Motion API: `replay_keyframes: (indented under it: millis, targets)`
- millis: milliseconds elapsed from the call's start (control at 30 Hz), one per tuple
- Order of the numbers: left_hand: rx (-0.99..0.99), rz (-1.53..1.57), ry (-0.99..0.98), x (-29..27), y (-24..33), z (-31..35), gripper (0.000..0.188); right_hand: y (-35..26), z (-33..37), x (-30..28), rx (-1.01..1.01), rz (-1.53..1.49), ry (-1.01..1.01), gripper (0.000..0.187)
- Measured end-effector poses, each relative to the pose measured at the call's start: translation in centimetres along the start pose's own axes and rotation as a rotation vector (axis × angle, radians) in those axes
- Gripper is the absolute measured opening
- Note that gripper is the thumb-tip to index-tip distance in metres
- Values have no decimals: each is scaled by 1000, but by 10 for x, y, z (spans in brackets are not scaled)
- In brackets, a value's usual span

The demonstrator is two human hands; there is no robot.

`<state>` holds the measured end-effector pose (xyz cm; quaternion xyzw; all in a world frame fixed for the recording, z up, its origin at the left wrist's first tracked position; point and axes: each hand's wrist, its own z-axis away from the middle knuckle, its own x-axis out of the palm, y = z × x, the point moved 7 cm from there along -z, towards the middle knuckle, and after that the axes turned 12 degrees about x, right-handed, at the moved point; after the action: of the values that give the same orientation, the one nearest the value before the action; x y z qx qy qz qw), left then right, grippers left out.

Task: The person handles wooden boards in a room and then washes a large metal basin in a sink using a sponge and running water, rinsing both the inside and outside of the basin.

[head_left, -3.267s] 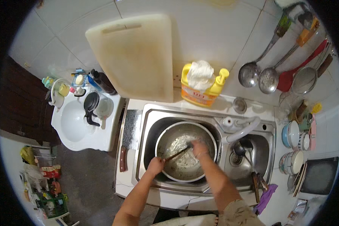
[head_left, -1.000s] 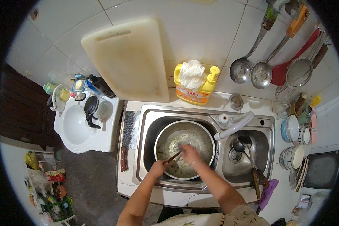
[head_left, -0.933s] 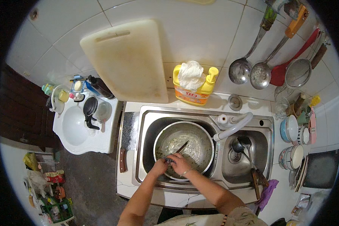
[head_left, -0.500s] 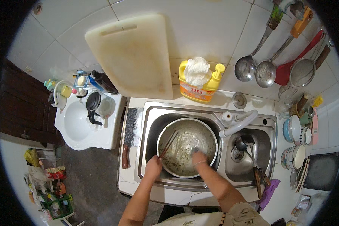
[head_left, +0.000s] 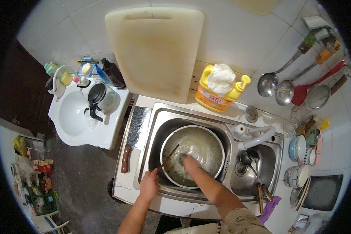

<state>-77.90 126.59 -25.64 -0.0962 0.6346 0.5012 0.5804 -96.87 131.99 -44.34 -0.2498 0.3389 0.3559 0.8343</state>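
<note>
A wide round metal pot (head_left: 211, 150) sits in the larger sink basin, its inside wet and smeared with dark bits. My left hand (head_left: 149, 184) is closed around brown chopsticks (head_left: 169, 157) by the pot's near-left rim, their far ends slanting over the pot. Inside the pot, my right hand (head_left: 191, 165) presses a small dark grey scouring pad (head_left: 183, 156) against the bottom. Motion blurs that hand slightly, and its fingers partly cover the pad.
A white faucet (head_left: 257, 140) stands between the basins. Ladles (head_left: 247, 159) lie in the smaller basin (head_left: 241, 183). A knife (head_left: 126, 160) rests at the counter's left. Behind stand a cutting board (head_left: 154, 54) and a yellow detergent jug (head_left: 214, 97). Bowls (head_left: 296, 175) are stacked at right.
My right hand has moved left within the pot with the pad. The chopsticks tilt further right, and less murky residue shows on the pot's bottom. The whole view has shifted and turned slightly.
</note>
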Motion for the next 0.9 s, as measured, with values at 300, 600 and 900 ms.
replay_keyframes:
  millis: [300,600,900]
  targets:
    - [3,123,-8,12,-21,6,28,51,-6,33,125,25,109,30]
    - [14,116,111,-6,-19,9,29,57,-26,-69,293,122,124,33]
    - [64,101,149,11,-24,12,28,-33,-16,-24,232,-527,-143,32]
